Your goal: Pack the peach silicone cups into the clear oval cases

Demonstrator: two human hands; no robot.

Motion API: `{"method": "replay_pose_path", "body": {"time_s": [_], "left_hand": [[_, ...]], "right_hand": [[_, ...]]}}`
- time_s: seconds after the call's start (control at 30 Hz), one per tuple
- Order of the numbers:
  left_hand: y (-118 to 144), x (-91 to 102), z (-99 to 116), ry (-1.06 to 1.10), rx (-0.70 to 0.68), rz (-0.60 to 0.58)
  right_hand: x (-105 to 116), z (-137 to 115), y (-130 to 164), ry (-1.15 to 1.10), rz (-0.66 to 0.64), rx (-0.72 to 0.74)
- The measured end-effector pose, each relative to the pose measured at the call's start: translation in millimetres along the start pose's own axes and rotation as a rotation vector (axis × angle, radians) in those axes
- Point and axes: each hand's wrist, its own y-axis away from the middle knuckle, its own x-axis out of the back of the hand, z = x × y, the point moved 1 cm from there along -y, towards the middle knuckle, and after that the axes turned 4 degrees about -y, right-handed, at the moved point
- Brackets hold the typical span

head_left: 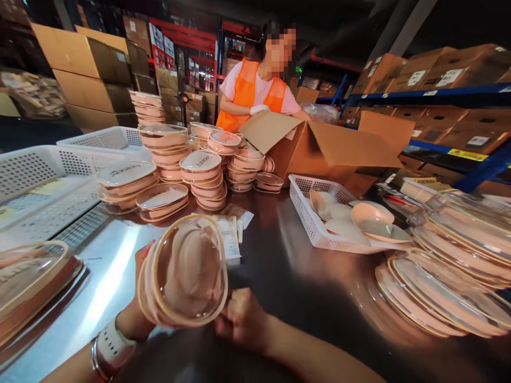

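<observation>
My left hand (136, 298) and right hand (239, 319) both keep a tight grip on a pink case (183, 271) with its clear lid, held up at 6 o'clock over the tabletop (279, 255). Finished stacks (199, 175) stand at 11 — loose lids (439, 276) at 3 remain.

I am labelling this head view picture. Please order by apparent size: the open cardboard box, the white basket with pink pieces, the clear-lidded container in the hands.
1. Container, nearest the camera.
2. Cardboard box.
3. White basket.
The first two look alike.
</observation>
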Motion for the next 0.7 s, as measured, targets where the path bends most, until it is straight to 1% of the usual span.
{"method": "replay_pose_path", "body": {"time_s": [0.07,0.1,0.2,0.23,0.3,0.37,0.43,0.5,0.57,0.63,0.7], "left_hand": [[2.2,-4.0,3.0,0.006,-0.051,0.052],[3.3,-7.2,1.8,0.012,-0.057,0.088],[3.9,-17.9,-4.4,0.033,-0.066,0.194],[3.2,-20.8,-5.4,0.039,-0.060,0.211],[1.9,-24.8,-5.3,0.033,-0.001,0.179],[2.6,-26.4,-4.4,0.013,0.094,0.112],[5.0,-26.4,-4.4,-0.009,0.135,0.065],[7.3,-26.1,-5.9,-0.055,0.098,0.047],[8.3,-26.5,-9.2,-0.136,0.040,0.057],[8.0,-27.0,-12.6,-0.188,-0.068,0.139],[7.8,-27.1,-15.9,-0.183,-0.190,0.254]], "right_hand": [[-7.9,-16.2,1.0,-0.061,0.024,-0.029],[-8.5,-22.6,0.7,-0.123,0.038,-0.082],[-0.7,-35.2,-4.0,-0.394,0.028,-0.324],[2.9,-37.4,-6.3,-0.492,0.014,-0.409],[8.4,-39.1,-10.1,-0.679,-0.001,-0.540],[10.3,-36.7,-12.0,-0.814,0.039,-0.607],[9.5,-31.0,-11.9,-0.869,0.118,-0.616],[8.1,-24.5,-11.1,-0.869,0.174,-0.629],[7.6,-20.1,-11.0,-0.843,0.175,-0.647],[8.5,-19.5,-12.0,-0.753,0.143,-0.616],[9.6,-22.5,-13.1,-0.596,0.102,-0.507]]}}
